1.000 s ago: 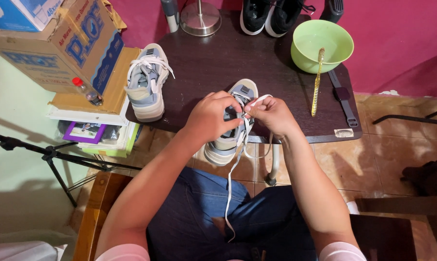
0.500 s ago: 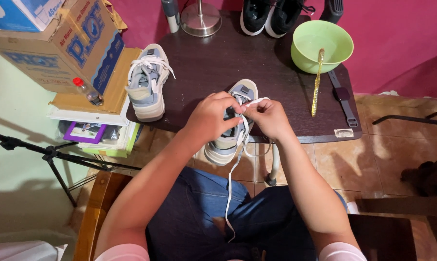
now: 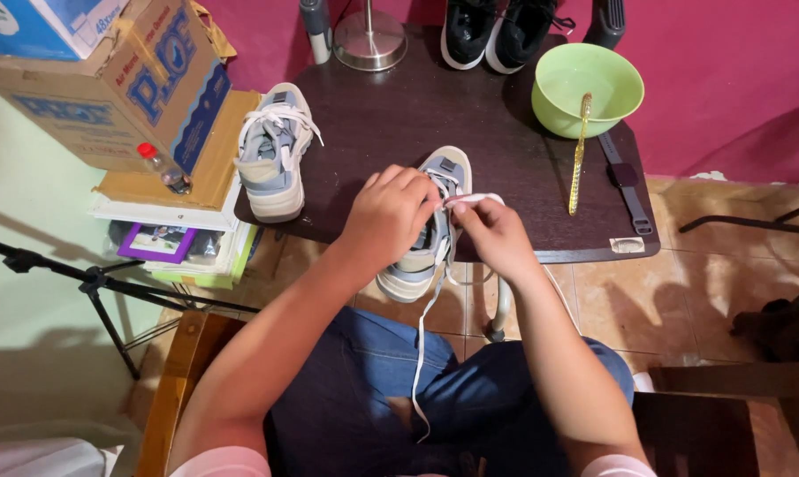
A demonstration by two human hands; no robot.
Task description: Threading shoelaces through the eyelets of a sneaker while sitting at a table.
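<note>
Our left hand (image 3: 389, 212) grips the grey sneaker (image 3: 426, 234) at table edge; our right hand (image 3: 497, 234), at its 3 o'clock, pinches the white lace (image 3: 470, 200). At 1 o'clock, the green bowl (image 3: 554, 110) holds a yellow stick (image 3: 579, 150).

Brown-and-blue carton (image 3: 125, 79), perhaps under a blue-white box (image 3: 37, 25), far left.

Both forearms rise from the bottom of the frame and converge at its centre. The left hand (image 3: 389, 212) is curled, knuckles up, fingers bent downward. The right hand (image 3: 495, 234) sits just beside it, fingertips pinched together at its upper left, wrist angled inward.
</note>
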